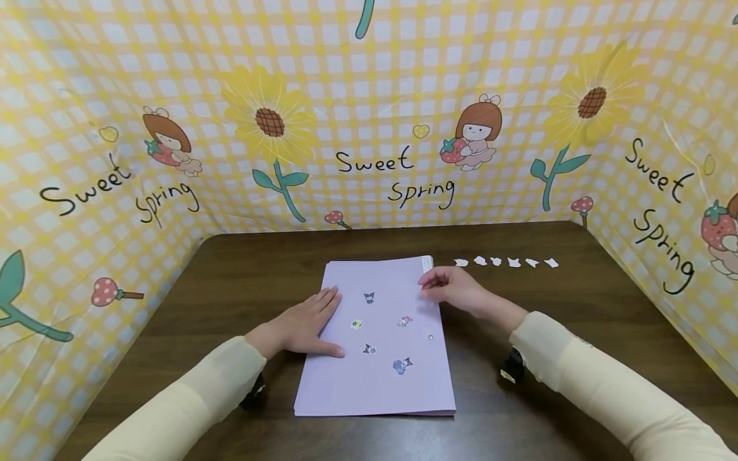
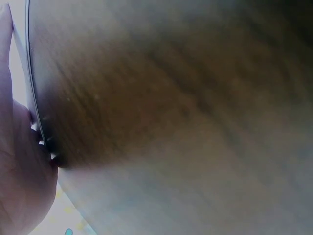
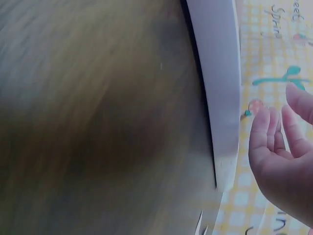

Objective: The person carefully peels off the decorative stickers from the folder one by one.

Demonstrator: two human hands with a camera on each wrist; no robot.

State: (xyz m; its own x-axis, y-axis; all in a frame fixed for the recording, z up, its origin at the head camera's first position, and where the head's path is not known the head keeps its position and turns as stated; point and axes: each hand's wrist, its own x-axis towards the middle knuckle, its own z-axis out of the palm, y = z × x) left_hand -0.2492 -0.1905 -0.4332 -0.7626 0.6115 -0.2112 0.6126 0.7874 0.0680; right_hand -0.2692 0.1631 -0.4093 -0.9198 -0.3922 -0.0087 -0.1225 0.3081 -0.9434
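Observation:
A stack of pale purple paper sheets (image 1: 375, 390) lies on the table, with several small cartoon stickers scattered over its top sheet, one of them a blue and dark character sticker (image 1: 402, 365) at lower right. My left hand (image 1: 308, 323) rests flat on the stack's left edge, fingers straight and thumb spread. Over the upper right edge hovers my right hand (image 1: 455, 289), its fingers loosely bent. In the right wrist view a gap shows between thumb and fingers, and nothing is visible in it. A whitish strip (image 1: 427, 263) shows at the stack's top right corner.
Several small white paper scraps (image 1: 496, 262) lie in a row at the back right of the brown wooden table (image 1: 230, 275). A yellow checked cloth (image 1: 369, 83) with printed flowers and figures hangs behind and along both sides.

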